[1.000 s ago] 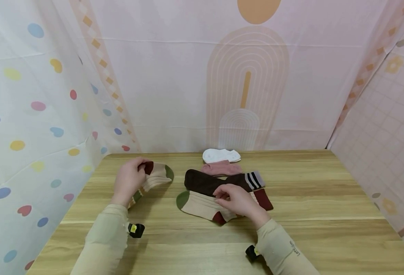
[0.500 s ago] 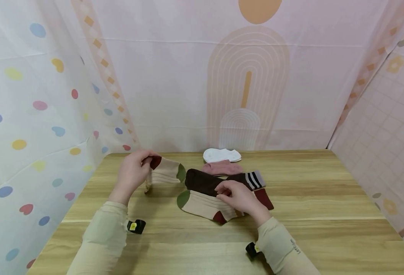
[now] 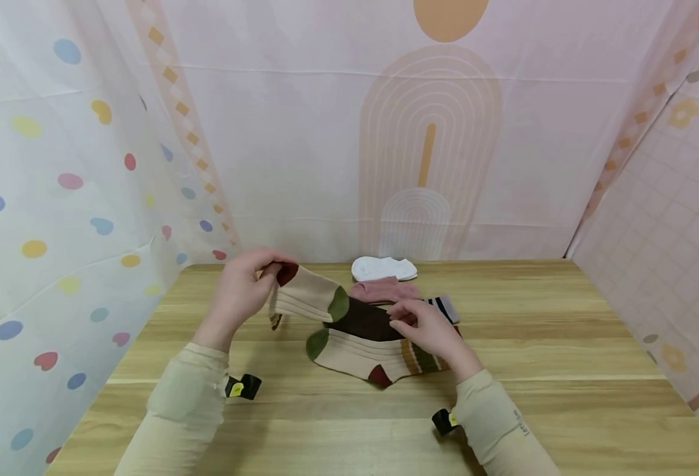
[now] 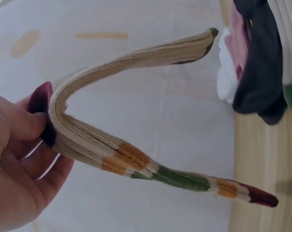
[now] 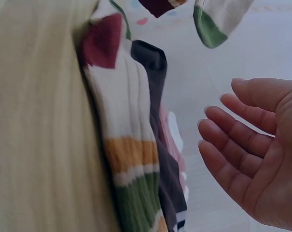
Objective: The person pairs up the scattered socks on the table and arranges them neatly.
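Note:
My left hand [image 3: 244,291] pinches a cream ribbed sock [image 3: 310,295] by its dark red heel, between thumb and fingers. Held in the air, the sock folds at the heel in the left wrist view; its green toe and its striped leg [image 4: 179,178] with a dark red cuff hang apart. A matching cream sock [image 3: 349,354] lies flat on the table, its cuff partly covered by my right hand [image 3: 429,334]. That hand hovers over the socks with fingers loosely bent and nothing between them, as the right wrist view shows. Behind lies a dark brown sock [image 3: 366,320], overlapped by the raised toe.
Farther back on the wooden table [image 3: 337,423] lie a pink sock [image 3: 385,289] and a white sock [image 3: 379,268], in a row. Patterned cloth [image 3: 290,165] hangs behind the table and along both sides.
My left hand has lifted the cream sock and carried it right, so its green toe now reaches over the brown sock. My right hand has shifted slightly right and up.

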Action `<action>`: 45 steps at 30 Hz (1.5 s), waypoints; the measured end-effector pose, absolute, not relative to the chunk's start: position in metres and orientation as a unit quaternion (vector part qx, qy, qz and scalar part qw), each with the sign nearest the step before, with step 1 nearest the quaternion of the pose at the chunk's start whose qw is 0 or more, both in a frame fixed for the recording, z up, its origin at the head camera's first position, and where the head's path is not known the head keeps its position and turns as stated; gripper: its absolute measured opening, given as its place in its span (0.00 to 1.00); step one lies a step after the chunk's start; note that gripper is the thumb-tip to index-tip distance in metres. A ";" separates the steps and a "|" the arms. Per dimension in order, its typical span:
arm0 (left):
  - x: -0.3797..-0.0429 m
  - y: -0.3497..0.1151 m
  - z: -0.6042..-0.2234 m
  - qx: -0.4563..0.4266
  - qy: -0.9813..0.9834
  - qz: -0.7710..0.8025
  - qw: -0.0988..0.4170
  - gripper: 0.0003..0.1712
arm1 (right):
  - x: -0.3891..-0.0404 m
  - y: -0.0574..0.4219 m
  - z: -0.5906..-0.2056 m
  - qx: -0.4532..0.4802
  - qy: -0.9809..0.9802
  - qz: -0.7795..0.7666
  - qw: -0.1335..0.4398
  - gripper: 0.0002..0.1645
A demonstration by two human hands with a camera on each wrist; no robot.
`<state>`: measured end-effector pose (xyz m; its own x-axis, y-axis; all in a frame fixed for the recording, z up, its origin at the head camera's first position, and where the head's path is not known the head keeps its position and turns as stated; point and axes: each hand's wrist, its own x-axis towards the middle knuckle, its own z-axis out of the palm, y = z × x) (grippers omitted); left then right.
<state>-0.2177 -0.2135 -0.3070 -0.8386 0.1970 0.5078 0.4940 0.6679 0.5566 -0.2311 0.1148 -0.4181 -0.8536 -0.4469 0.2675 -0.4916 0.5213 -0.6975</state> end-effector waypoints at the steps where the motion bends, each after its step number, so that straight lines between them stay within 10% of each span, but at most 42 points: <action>1: -0.217 -0.211 -0.306 -0.200 -0.885 -0.365 0.206 0.16 | -0.232 0.117 -0.418 0.268 -0.870 0.413 0.033 0.13; 45: -0.210 -0.122 -0.335 -0.366 -0.746 -0.540 0.134 0.16 | -0.234 0.158 -0.416 0.199 -0.870 0.445 0.078 0.12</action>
<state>-0.2096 -0.1220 -0.3350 -0.6957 0.4015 0.5956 0.6913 0.1489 0.7071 -0.2342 0.1582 -0.4159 -0.9088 -0.2761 0.3129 -0.4153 0.5249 -0.7430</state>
